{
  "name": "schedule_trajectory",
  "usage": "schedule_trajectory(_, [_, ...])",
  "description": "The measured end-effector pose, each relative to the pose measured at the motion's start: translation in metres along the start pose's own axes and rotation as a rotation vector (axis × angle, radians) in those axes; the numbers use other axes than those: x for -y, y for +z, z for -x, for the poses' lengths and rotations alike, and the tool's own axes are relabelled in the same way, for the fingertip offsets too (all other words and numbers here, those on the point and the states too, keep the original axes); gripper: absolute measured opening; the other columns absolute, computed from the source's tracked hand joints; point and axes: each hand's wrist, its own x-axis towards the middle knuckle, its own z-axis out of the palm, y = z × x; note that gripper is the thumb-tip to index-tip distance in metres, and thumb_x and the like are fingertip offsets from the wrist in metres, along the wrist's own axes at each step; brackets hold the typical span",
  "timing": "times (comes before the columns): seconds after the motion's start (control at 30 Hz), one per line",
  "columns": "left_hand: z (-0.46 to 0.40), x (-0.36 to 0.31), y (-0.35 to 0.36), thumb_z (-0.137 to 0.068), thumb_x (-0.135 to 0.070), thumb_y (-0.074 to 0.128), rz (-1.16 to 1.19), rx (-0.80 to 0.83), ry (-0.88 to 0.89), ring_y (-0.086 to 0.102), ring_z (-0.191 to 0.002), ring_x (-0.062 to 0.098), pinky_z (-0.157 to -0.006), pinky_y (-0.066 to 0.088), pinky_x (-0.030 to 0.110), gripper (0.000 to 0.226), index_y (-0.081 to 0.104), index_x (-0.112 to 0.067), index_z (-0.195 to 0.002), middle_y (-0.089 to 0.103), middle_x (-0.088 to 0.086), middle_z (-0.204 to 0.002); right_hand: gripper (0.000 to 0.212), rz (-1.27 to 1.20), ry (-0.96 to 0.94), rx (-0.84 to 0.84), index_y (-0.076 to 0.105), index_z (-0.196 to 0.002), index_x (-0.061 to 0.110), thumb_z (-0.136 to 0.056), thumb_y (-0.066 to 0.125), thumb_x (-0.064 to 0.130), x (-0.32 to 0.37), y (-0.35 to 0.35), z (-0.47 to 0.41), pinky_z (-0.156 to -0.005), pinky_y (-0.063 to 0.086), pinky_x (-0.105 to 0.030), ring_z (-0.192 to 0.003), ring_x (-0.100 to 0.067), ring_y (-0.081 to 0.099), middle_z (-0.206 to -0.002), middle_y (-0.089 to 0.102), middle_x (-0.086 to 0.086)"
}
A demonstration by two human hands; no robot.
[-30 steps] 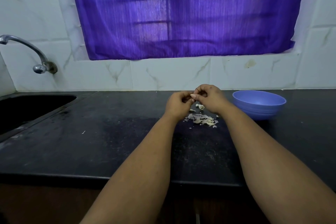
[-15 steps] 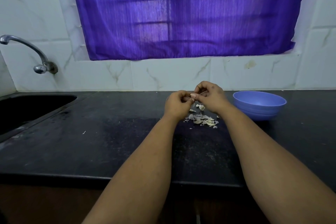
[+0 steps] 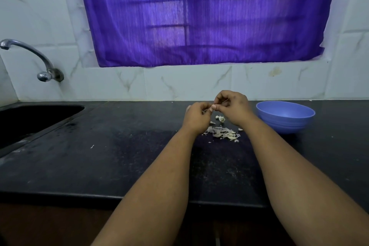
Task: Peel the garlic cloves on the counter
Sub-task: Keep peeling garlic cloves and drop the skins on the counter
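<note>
Both hands are raised together above the black counter [image 3: 119, 156], fingers curled. My left hand [image 3: 196, 116] grips a garlic clove that its fingers almost wholly hide. My right hand [image 3: 232, 107] pinches at the same clove, thumb tip against the left fingers. Below the hands a loose garlic clove [image 3: 221, 118] lies on the counter. In front of it sits a small heap of pale garlic skins [image 3: 222, 133].
A blue plastic bowl [image 3: 285, 116] stands on the counter just right of my right hand. A dark sink [image 3: 30, 120] is set into the counter at far left, under a chrome tap [image 3: 30, 54]. A purple curtain [image 3: 199, 16] hangs behind.
Both hands have stayed together over the skins. The right hand's fingers have shifted slightly on the clove.
</note>
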Motion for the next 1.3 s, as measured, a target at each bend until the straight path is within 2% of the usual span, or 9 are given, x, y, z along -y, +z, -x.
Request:
schedule_trajectory(0.1, [-0.002, 0.001, -0.001, -0.098, -0.029, 0.054, -0.091, -0.019, 0.036, 0.057, -0.098, 0.026, -0.084, 0.049, 0.037, 0.023, 0.072, -0.017, -0.103, 0.069, 0.002, -0.094, 0.013, 0.003, -0.002, 0.019, 0.063, -0.081, 0.014, -0.082, 0.074, 0.007, -0.001, 0.000, -0.001, -0.054, 0.044, -0.005, -0.065, -0.013, 0.058, -0.079, 0.068, -0.007])
schedule_trajectory(0.23, [-0.003, 0.003, -0.001, -0.097, -0.032, 0.053, -0.132, -0.018, 0.036, 0.056, -0.099, 0.027, -0.084, 0.049, 0.039, 0.023, 0.072, -0.021, -0.105, 0.068, 0.000, -0.097, 0.014, -0.035, -0.004, 0.010, 0.064, -0.082, 0.014, -0.081, 0.075, 0.005, -0.003, 0.000, -0.001, -0.059, 0.047, -0.009, -0.060, -0.003, 0.057, -0.073, 0.064, 0.002])
schedule_trajectory(0.33, [-0.001, 0.000, -0.002, -0.097, -0.030, 0.054, -0.089, -0.012, 0.030, 0.059, -0.091, 0.022, -0.077, 0.050, 0.034, 0.023, 0.072, -0.017, -0.103, 0.071, 0.002, -0.094, 0.014, -0.038, -0.008, 0.025, 0.064, -0.080, 0.014, -0.081, 0.074, 0.005, -0.004, -0.001, -0.001, -0.059, 0.048, -0.009, -0.057, 0.003, 0.057, -0.072, 0.065, 0.003])
schedule_trajectory(0.43, [0.002, -0.006, -0.004, -0.096, -0.024, 0.056, 0.015, -0.006, -0.010, 0.055, -0.073, 0.010, -0.067, 0.043, 0.024, 0.021, 0.072, -0.013, -0.103, 0.070, 0.002, -0.089, 0.015, -0.069, 0.003, 0.011, 0.064, -0.079, 0.014, -0.079, 0.076, 0.005, -0.002, -0.002, -0.001, -0.067, 0.054, -0.020, -0.066, -0.009, 0.061, -0.074, 0.067, -0.001])
schedule_trajectory(0.63, [0.006, -0.011, -0.005, -0.096, -0.020, 0.057, 0.061, 0.000, -0.044, 0.053, -0.068, 0.008, -0.060, 0.045, 0.019, 0.019, 0.072, -0.010, -0.100, 0.069, 0.006, -0.086, 0.013, -0.087, 0.024, 0.026, 0.065, -0.079, 0.013, -0.080, 0.075, 0.006, -0.001, -0.003, -0.001, -0.070, 0.053, -0.026, -0.067, -0.014, 0.062, -0.076, 0.068, -0.005])
schedule_trajectory(0.93, [0.008, -0.021, -0.008, -0.096, -0.012, 0.053, 0.596, 0.025, -0.355, 0.043, -0.049, 0.003, -0.052, 0.037, 0.017, 0.022, 0.065, -0.011, -0.078, 0.064, 0.001, -0.072, 0.008, 0.065, 0.015, 0.096, 0.057, -0.086, 0.016, -0.094, 0.060, 0.017, -0.002, 0.006, -0.004, -0.060, 0.038, -0.021, -0.067, -0.011, 0.046, -0.074, 0.053, 0.005])
schedule_trajectory(1.03, [0.007, -0.020, -0.009, -0.095, -0.010, 0.055, 0.757, 0.052, -0.424, 0.048, -0.058, 0.007, -0.060, 0.042, 0.020, 0.017, 0.065, -0.009, -0.082, 0.068, -0.002, -0.066, 0.008, 0.080, -0.018, 0.068, 0.056, -0.087, 0.016, -0.095, 0.057, 0.016, 0.001, 0.010, -0.002, -0.061, 0.037, -0.018, -0.075, -0.013, 0.049, -0.080, 0.055, 0.003])
schedule_trajectory(1.2, [0.009, -0.024, -0.005, -0.096, -0.006, 0.051, 0.827, 0.026, -0.489, 0.048, -0.061, 0.008, -0.063, 0.042, 0.020, 0.018, 0.063, -0.009, -0.083, 0.060, -0.002, -0.065, 0.006, 0.128, -0.033, 0.064, 0.057, -0.090, 0.015, -0.096, 0.055, 0.016, 0.005, 0.013, -0.001, -0.060, 0.033, -0.017, -0.079, -0.012, 0.049, -0.089, 0.054, 0.003])
schedule_trajectory(1.3, [0.009, -0.025, 0.000, -0.098, -0.009, 0.047, 0.778, 0.001, -0.503, 0.043, -0.057, 0.010, -0.060, 0.038, 0.021, 0.024, 0.059, -0.011, -0.077, 0.052, -0.001, -0.064, 0.007, 0.137, -0.030, 0.076, 0.056, -0.088, 0.016, -0.095, 0.057, 0.016, 0.005, 0.014, -0.001, -0.057, 0.031, -0.011, -0.070, -0.006, 0.046, -0.086, 0.054, 0.003])
